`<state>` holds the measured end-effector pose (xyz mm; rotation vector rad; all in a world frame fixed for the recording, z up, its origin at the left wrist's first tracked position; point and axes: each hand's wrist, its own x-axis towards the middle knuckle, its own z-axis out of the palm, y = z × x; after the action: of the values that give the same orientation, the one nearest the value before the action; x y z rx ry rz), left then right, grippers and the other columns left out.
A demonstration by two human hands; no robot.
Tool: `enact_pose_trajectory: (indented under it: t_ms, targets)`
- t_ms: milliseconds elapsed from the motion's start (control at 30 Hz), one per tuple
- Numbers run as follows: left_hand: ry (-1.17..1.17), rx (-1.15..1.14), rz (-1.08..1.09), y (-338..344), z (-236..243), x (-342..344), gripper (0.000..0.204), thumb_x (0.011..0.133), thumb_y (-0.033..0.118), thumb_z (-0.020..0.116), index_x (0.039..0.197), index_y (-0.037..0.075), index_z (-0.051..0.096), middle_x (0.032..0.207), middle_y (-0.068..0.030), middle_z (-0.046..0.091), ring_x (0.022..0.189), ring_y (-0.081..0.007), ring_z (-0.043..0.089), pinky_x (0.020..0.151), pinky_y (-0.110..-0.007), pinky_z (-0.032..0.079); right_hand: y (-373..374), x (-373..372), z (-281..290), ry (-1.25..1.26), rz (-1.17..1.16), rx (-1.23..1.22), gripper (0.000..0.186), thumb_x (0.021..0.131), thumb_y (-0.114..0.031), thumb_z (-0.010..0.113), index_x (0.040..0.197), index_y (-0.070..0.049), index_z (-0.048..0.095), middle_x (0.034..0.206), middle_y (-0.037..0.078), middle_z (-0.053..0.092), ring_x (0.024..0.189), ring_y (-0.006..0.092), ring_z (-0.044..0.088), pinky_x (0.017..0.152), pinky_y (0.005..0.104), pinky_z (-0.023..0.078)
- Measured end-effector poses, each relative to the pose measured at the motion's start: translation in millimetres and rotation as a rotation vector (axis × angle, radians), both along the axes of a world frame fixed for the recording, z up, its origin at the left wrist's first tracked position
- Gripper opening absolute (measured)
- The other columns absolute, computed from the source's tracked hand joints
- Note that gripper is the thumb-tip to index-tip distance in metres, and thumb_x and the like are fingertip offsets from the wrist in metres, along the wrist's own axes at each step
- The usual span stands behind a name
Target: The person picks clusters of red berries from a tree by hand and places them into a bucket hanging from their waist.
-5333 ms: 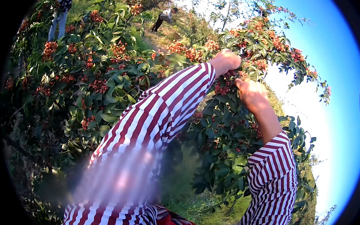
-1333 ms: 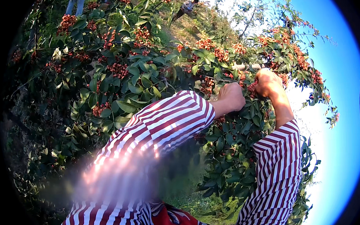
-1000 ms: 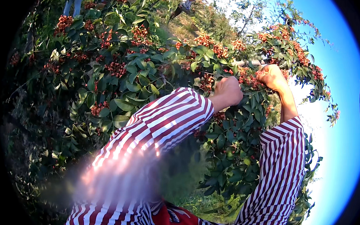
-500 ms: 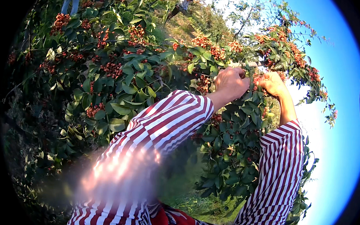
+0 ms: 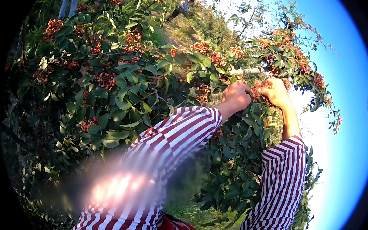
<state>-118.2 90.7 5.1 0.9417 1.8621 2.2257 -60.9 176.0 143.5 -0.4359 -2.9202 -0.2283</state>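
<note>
A cluster of small red berries [image 5: 256, 90] shows between my two hands, among the green leaves of a bush. My left hand [image 5: 237, 96] is closed, its back toward me, just left of the cluster; whatever its fingers grip is hidden. From the right, my right hand [image 5: 275, 92] bends over with thumb and fingers pinched on the cluster's edge. A bare pale branch [image 5: 249, 71] runs just above both hands. Both arms are raised, in red-and-white striped sleeves.
More berry clusters [image 5: 105, 80] hang among dense leaves on the left, and others [image 5: 303, 62] at the upper right. Leafy twigs [image 5: 234, 170] droop below my hands. Uphill at the back, a person [image 5: 184, 6] bends over. A blurred bright spot covers part of my left sleeve.
My left hand has come down a little below the branch, and the red cluster between the hands shows more plainly. My right hand stays close to it. The whole view has shifted slightly.
</note>
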Motion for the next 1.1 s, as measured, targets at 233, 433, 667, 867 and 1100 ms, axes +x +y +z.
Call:
enact_pose_trajectory:
  t_ms: [233, 433, 667, 867, 1100]
  targets:
    - [-0.036, -0.011, -0.098, -0.6, 2.2, -2.8, 0.025, 0.062, 0.014, 0.054, 0.082, 0.011, 0.067, 0.085, -0.0132, 0.063, 0.083, -0.0287, 0.060, 0.075, -0.037, 0.047, -13.5, -4.5, 4.3, -0.080, -0.004, -0.053, 0.018, 0.069, -0.015, 0.064, 0.072, 0.002, 0.061, 0.058, 0.008, 0.056, 0.057, 0.0105, 0.050, 0.054, 0.0304, 0.042]
    - [-0.158, -0.040, -0.022, -2.9, 6.9, 5.9, 0.024, 0.066, 0.013, 0.054, 0.086, 0.011, 0.067, 0.088, -0.0145, 0.063, 0.086, -0.0286, 0.060, 0.078, -0.037, 0.046, -32.6, 0.7, 7.6, -0.274, 0.050, 0.068, 0.021, 0.068, -0.018, 0.066, 0.065, 0.001, 0.059, 0.051, 0.004, 0.051, 0.050, 0.0108, 0.046, 0.046, 0.0305, 0.038]
    - [-0.116, -0.058, 0.019, 15.1, -4.4, -2.2, 0.020, 0.067, 0.012, 0.060, 0.086, 0.012, 0.067, 0.089, -0.0134, 0.064, 0.082, -0.0246, 0.062, 0.074, -0.034, 0.047, -45.0, 13.4, 3.2, -0.260, 0.090, -0.308, 0.008, 0.074, -0.006, 0.061, 0.066, -0.003, 0.059, 0.056, -0.002, 0.053, 0.050, 0.0055, 0.045, 0.044, 0.0229, 0.035]
    - [-0.112, 0.129, -0.205, 31.5, -15.4, -16.2, 0.012, 0.067, 0.004, 0.063, 0.078, 0.005, 0.067, 0.069, -0.0049, 0.063, 0.064, -0.0111, 0.058, 0.061, -0.027, 0.046, -72.6, 30.5, 55.7, 0.192, 0.044, -0.356, 0.013, 0.077, -0.018, 0.061, 0.073, -0.006, 0.057, 0.056, -0.003, 0.050, 0.044, 0.0044, 0.041, 0.039, 0.0205, 0.029]
    - [0.123, 0.027, -0.309, 11.5, -9.3, -19.3, 0.016, 0.065, 0.013, 0.064, 0.080, 0.006, 0.067, 0.068, -0.0055, 0.062, 0.063, -0.0125, 0.058, 0.061, -0.027, 0.046, -24.9, 37.4, 48.3, 0.536, 0.035, -0.823, 0.006, 0.077, -0.006, 0.055, 0.079, -0.005, 0.050, 0.069, 0.006, 0.060, 0.042, 0.0063, 0.049, 0.032, 0.0163, 0.035]
